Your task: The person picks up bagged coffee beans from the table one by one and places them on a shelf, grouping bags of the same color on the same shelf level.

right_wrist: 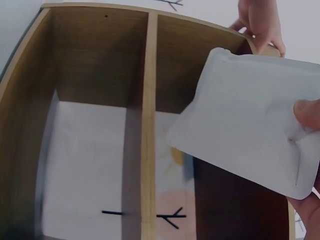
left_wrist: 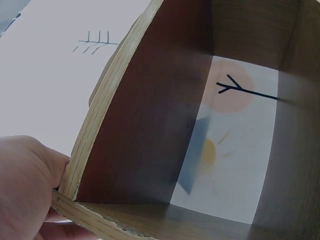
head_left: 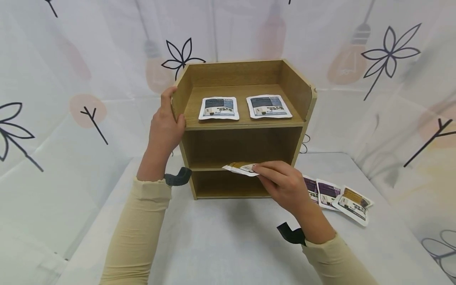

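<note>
My left hand [head_left: 165, 122] grips the upper left side of a small wooden shelf [head_left: 246, 127], thumb at the front edge. In the left wrist view this hand [left_wrist: 22, 187] is at the shelf's corner. My right hand [head_left: 286, 184] pinches a flat packet [head_left: 239, 168] with a gold-brown label by its near edge. The packet is held in front of the shelf, level with the middle board. Its plain white back [right_wrist: 245, 120] faces the right wrist camera. Two packets with blue labels, one left [head_left: 219, 108] and one right [head_left: 268, 107], lie side by side on the top board.
Right of the shelf, packets with purple labels [head_left: 327, 193] and a gold-brown one [head_left: 354, 205] lie overlapping on the white tabletop [head_left: 221, 241]. Part of this group is hidden behind my right hand. A patterned white sheet [head_left: 117, 51] hangs behind and at the sides.
</note>
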Demonstrator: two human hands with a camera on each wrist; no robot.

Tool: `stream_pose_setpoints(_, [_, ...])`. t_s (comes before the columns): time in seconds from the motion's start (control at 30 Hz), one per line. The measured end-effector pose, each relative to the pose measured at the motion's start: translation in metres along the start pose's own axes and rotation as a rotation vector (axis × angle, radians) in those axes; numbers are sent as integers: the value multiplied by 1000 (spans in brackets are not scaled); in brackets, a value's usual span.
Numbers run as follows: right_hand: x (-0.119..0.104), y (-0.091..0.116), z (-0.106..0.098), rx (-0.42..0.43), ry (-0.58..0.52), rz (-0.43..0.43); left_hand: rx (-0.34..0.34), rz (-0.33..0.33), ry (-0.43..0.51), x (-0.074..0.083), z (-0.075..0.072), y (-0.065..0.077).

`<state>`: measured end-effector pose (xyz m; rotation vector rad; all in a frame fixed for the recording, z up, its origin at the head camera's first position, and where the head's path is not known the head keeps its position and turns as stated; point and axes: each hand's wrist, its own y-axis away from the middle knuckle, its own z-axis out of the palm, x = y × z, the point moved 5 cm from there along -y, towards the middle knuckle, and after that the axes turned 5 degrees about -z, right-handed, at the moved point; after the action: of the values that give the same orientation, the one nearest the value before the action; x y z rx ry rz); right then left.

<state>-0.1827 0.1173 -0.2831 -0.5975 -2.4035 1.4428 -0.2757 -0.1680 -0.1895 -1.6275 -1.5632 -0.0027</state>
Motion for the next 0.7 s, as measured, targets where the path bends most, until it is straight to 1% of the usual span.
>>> stream_pose_setpoints(0.37, [-2,-1,21,8,1,-7,-3,-4,-2,0,1,0])
stream_pose_setpoints(0.7, [1,3,40,0,39,-22,6,8,5,-1,1,0])
